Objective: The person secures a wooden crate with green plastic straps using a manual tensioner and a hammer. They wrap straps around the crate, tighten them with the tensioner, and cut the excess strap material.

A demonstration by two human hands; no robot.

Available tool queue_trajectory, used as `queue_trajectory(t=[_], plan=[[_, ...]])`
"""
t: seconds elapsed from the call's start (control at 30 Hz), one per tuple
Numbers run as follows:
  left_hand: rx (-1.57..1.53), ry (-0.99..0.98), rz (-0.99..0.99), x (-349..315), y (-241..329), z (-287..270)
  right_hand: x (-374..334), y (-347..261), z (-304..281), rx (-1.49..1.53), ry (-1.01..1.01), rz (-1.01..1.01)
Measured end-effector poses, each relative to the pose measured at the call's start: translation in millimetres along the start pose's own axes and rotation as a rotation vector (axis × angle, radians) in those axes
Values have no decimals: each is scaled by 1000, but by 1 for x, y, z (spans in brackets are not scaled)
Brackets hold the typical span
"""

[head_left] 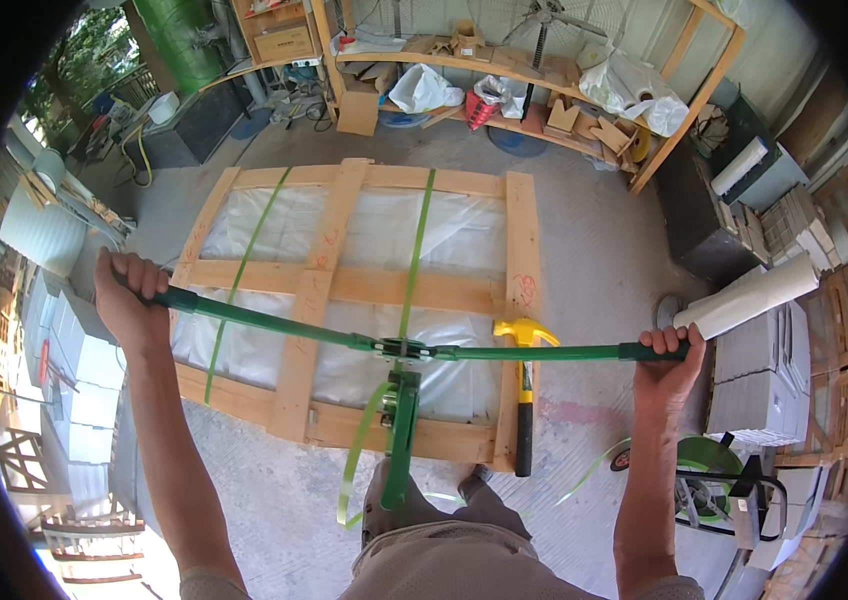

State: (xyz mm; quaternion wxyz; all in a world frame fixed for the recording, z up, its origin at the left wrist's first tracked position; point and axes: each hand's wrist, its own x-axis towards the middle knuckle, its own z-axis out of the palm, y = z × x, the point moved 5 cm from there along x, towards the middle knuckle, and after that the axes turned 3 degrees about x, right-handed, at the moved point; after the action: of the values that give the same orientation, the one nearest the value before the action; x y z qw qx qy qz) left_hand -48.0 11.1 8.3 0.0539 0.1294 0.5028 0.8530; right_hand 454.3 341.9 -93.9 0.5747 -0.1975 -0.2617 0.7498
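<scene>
A long-handled green strapping sealer point(504, 353) is spread wide across the wooden crate point(329, 235). My left hand point(136, 300) is wrapped round its left grip, and my right hand point(666, 362) round the right one. Its head sits at the middle, on the green strap point(418, 240) that crosses the crate's near side. Just below, a green strap tensioner point(401, 435) stands on the same line, with a loose strap tail hanging beside it. A second green strap point(249, 265) crosses further left. On the crate's right edge lies a hammer point(525, 335) with yellow head and black grip.
White plastic sheeting point(269, 225) shows between the slats. At the back stands a cluttered wooden shelf point(514, 70). To the right are stacked white panels point(762, 375), a white film roll point(749, 297) and a cart with a green strap coil point(709, 470).
</scene>
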Motion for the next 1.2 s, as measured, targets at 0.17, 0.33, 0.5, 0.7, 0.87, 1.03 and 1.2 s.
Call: queue_trajectory(t=[0.17,0.33,0.5,0.7,0.87,1.03,1.2], plan=[[116,13,28,27,22,-13,-9,14,-6,113,-124,319],[59,82,-76,4,-23,-8,33,-37,-12,-83,-653,476],[33,66,-76,15,-15,-7,35,-25,-9,-110,-798,493],[36,181,-88,0,-9,-13,14,-32,3,-286,-791,322],[31,359,-50,-15,0,-5,8,-40,12,-323,-928,276],[71,391,57,-50,23,3,-8,-42,38,-247,-1163,304],[169,485,170,-106,46,43,-23,-38,68,-641,-1353,-23]])
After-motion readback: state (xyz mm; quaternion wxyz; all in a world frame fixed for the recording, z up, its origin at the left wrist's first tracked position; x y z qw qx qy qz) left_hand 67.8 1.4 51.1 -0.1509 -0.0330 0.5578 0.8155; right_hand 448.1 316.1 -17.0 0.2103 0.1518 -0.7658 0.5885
